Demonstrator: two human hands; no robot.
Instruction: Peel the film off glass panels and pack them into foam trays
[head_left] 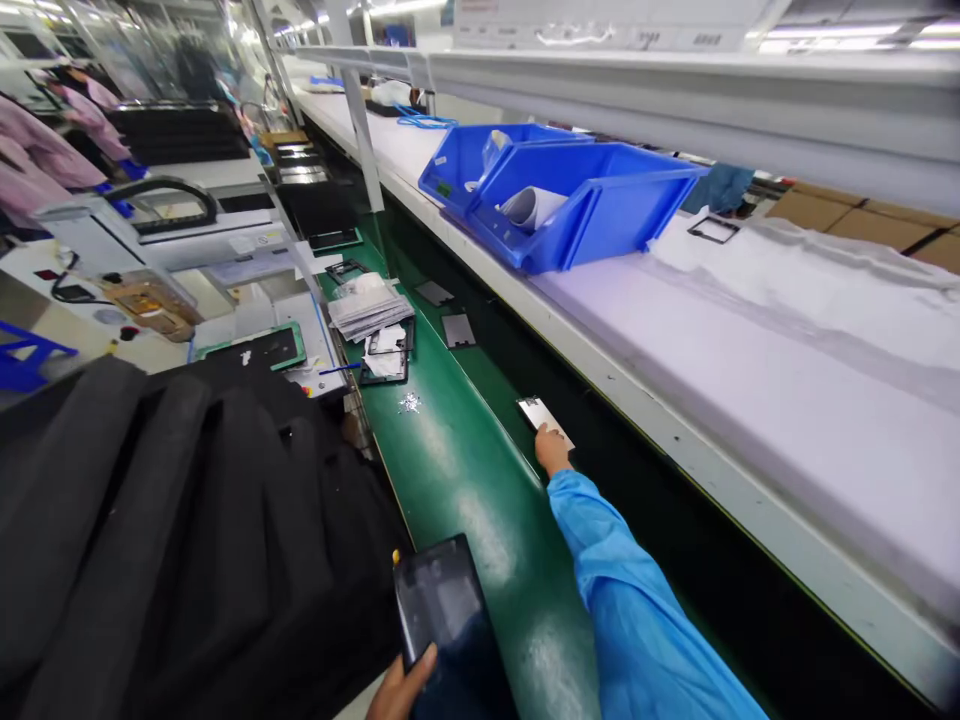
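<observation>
While your right hand (553, 450) stretches up the belt from the head view, its fingers meet the near edge of a silver plate (541, 418). They sit close together, but the plate hides their tips, so you cannot tell from here whether they are clamped on it or only touching it. Your blue sleeve (626, 570) runs back from that hand toward the bottom of the view.

Your left hand (401, 690) is low in the frame, its fingers curled around the bottom of a dark panel (439, 600), which stands tilted and clamped in that grip. The panel is back toward you, well behind the right fingers and to their left.

Green belt (480, 530) stretches between your hands, with silver scraps (409, 402) lying beyond and left of the right fingers. Farther out from those fingers lie two small dark plates (457, 330) and a stack of sheets (367, 305) beside a black frame (384, 360).

To the right of the right fingers, a dark gap separates the belt from a white shelf edge (720, 450), and blue bins (585, 205) sit up on that shelf. To the left of the left fingers, black cloth (165, 520) crowds the belt's near edge, leaving little room on that side.
</observation>
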